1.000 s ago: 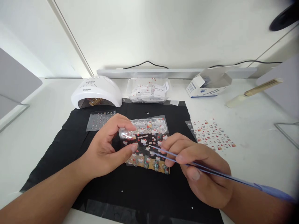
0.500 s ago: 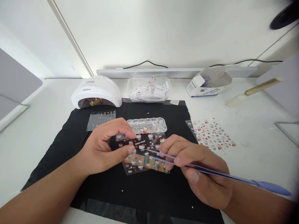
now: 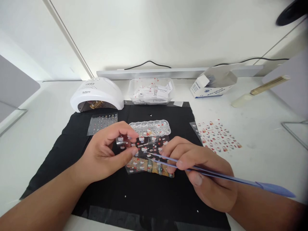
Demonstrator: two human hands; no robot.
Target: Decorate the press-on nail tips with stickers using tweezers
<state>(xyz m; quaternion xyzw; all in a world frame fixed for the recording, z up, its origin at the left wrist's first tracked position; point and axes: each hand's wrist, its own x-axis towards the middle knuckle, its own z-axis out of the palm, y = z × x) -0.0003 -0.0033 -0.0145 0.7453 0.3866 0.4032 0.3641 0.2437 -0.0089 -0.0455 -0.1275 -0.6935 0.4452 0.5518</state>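
Observation:
My left hand (image 3: 110, 150) pinches the left part of a clear sticker sheet (image 3: 154, 146) printed with small white cat figures and red bits. A pair of blue tweezers (image 3: 207, 173) rests in my right hand (image 3: 204, 166), its two thin points slightly apart over the sheet's middle. Fingers of my right hand are at the sheet's right edge; whether they grip it I cannot tell. Below the sheet, partly seen through it, lies a tan strip (image 3: 155, 170) with dark, shiny nail tips (image 3: 159, 169). A clear compartment case (image 3: 150, 124) of small gems sits just behind.
A white nail lamp (image 3: 97, 93) stands back left, beside a clear tub (image 3: 150, 100) of alcohol pad packets. An open alcohol pad box (image 3: 211, 88) and a brush (image 3: 262, 91) are back right. Other sticker sheets (image 3: 102, 124) lie left and right on the black mat (image 3: 149, 205).
The sticker sheet has risen or tilted a little, and its left edge shows more beside my left hand. The tweezer points stay over it. The whole view has shifted slightly.

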